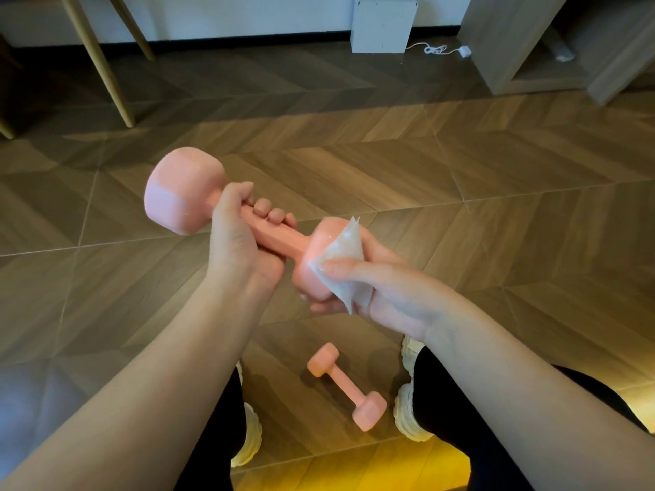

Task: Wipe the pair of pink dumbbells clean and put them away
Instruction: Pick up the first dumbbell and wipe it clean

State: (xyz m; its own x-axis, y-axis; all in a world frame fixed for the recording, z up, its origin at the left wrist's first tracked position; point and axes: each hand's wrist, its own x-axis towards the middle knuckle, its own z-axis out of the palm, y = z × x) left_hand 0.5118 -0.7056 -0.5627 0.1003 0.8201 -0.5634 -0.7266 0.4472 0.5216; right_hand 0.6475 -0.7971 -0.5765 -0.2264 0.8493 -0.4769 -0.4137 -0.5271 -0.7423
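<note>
The left hand (241,232) grips the handle of the held dumbbell (283,235), fingers curled over it and thumb lying up toward the far head. This dumbbell is raised above the floor (460,207) in front of the person. Its long axis runs on a slant: one head points away and to the left, the other points toward the person and to the right.

The right hand (382,288) holds a white wipe (342,249) against that nearer head. The thumb presses the wipe onto the head's top face, the fingers curl round beneath, and a corner of the wipe sticks up past the head.

Below the held dumbbell, nearer the person, the second dumbbell (345,386) lies flat on the floor between two pale shoes (407,416). Neither hand touches it. Its axis slants much like that of the held dumbbell, one head away and to the left, the other near and to the right.

Well beyond the held dumbbell, a white box (382,24) stands against the wall with a white cable (436,49) on the floor just right of it. A wooden cabinet (514,40) is further right of the held dumbbell, and wooden chair legs (106,65) stand far to its left.
</note>
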